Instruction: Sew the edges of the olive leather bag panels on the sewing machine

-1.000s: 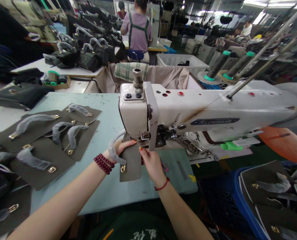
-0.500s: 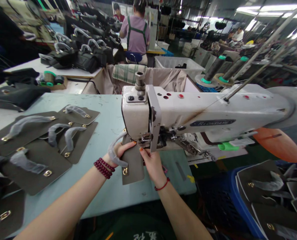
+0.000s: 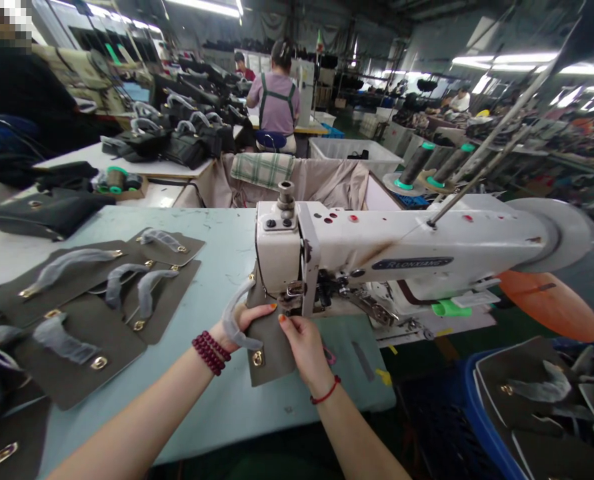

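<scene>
A grey-brown bag panel (image 3: pixel 275 357) lies under the head of a white sewing machine (image 3: pixel 337 233), with part of it hidden by the machine. Its handle (image 3: pixel 231 313) is wrapped in clear plastic and fixed by gold buckles. My left hand (image 3: pixel 241 323) reaches beneath this handle, thumb stretched along the panel near the presser foot, fingers curled partly out of sight. On the panel's right edge, my right hand (image 3: pixel 304 343) pinches the material between thumb and bent fingers, just in front of the needle area. The needle itself cannot be made out.
Several similar panels (image 3: pixel 84 333) with wrapped handles spread over the pale blue table (image 3: pixel 217 413) at left. A blue basket (image 3: pixel 469 393) at lower right holds more. Thread spools (image 3: pixel 417 167) stand behind the machine. Co-workers (image 3: pixel 277 100) sit farther back among black bags (image 3: pixel 191 143).
The view has tilted up, so the machine and table appear lower in the picture. Both hands keep their hold on the panel, which has barely shifted against the machine.
</scene>
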### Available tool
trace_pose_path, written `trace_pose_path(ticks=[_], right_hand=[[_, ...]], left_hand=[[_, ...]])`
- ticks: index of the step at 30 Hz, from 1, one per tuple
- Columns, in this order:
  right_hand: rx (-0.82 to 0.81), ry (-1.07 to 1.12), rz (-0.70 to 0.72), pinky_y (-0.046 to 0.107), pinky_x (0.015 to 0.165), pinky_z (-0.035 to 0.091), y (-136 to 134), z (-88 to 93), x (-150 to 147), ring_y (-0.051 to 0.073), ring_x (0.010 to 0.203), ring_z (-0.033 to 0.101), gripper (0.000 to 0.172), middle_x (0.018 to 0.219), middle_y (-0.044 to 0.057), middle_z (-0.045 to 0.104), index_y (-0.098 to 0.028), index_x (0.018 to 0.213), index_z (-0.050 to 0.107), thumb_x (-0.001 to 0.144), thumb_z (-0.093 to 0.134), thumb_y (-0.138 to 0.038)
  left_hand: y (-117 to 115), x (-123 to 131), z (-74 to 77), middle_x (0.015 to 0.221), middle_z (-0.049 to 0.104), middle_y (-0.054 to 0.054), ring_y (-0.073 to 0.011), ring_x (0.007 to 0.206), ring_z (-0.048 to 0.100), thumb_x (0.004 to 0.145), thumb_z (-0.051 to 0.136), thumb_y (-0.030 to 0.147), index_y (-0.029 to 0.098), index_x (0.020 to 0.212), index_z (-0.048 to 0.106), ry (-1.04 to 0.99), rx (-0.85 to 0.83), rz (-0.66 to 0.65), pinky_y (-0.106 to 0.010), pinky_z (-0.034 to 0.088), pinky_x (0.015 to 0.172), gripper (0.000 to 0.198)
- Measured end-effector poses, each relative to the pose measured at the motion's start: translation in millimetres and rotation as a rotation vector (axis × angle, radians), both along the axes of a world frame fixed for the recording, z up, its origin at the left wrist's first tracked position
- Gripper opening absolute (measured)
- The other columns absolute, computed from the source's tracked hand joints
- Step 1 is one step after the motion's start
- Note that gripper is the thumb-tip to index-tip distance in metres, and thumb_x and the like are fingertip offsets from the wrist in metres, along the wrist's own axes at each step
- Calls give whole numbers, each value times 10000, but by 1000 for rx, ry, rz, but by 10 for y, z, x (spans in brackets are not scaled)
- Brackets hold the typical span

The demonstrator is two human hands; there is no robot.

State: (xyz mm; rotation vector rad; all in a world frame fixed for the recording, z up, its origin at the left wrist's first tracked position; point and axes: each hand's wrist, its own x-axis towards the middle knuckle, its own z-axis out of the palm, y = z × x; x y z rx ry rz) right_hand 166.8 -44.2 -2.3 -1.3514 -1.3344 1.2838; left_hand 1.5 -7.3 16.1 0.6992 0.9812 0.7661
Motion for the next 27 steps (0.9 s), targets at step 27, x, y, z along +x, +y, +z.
trace_pose_path(ticks=[27], right_hand=[[734, -721, -709, 341, 656, 475, 103, 1565, 2043, 228, 708, 646, 263, 827, 98, 691, -183, 995, 679, 879, 541, -375]], left_hand=[[104, -48, -78, 999, 740, -107, -253, 849, 713, 761, 719, 321, 174, 1079, 656, -33, 0, -20, -356, 583, 792, 356]])
